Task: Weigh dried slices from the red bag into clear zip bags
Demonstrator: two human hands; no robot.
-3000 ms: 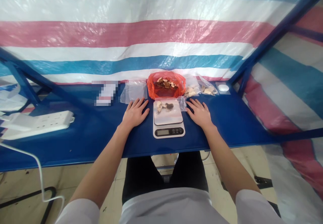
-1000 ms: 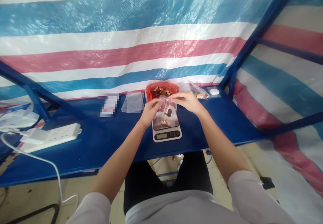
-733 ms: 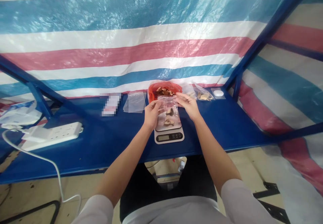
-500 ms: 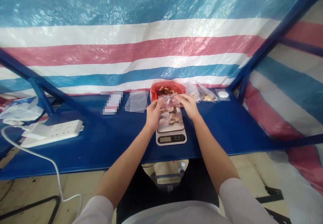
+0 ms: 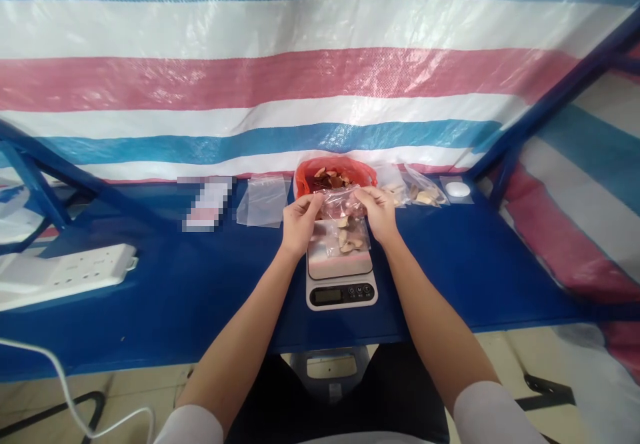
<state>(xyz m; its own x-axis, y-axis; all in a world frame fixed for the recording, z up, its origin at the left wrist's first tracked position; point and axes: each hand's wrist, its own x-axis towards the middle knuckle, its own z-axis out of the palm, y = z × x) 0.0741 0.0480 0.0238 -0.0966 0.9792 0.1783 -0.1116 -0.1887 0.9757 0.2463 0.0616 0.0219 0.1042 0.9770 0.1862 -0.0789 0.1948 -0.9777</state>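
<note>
Between my hands hangs a clear zip bag (image 5: 351, 237) with several pale brown dried slices inside. My left hand (image 5: 301, 221) pinches its upper left corner, and my right hand (image 5: 377, 212) pinches the upper right. Under the bag stands a white digital kitchen scale (image 5: 342, 295), its display dark. Whether the bag rests on the scale's plate or hangs just above it, I cannot tell. Right behind my hands sits a red plastic bag (image 5: 306, 176), open at the top, with darker dried slices (image 5: 333, 179) in it.
Flat clear bags (image 5: 263, 201) lie left of the red bag, beside a blurred-out item (image 5: 207, 204). Filled clear bags (image 5: 425, 191) and a white round object (image 5: 457, 189) are at the right. A white power strip (image 5: 85, 267) lies left on the blue table (image 5: 200, 297).
My view has tilted down and moved closer, so the table looks larger. Both hands keep their hold on the zip bag's top edge; the bag has risen slightly against the scale.
</note>
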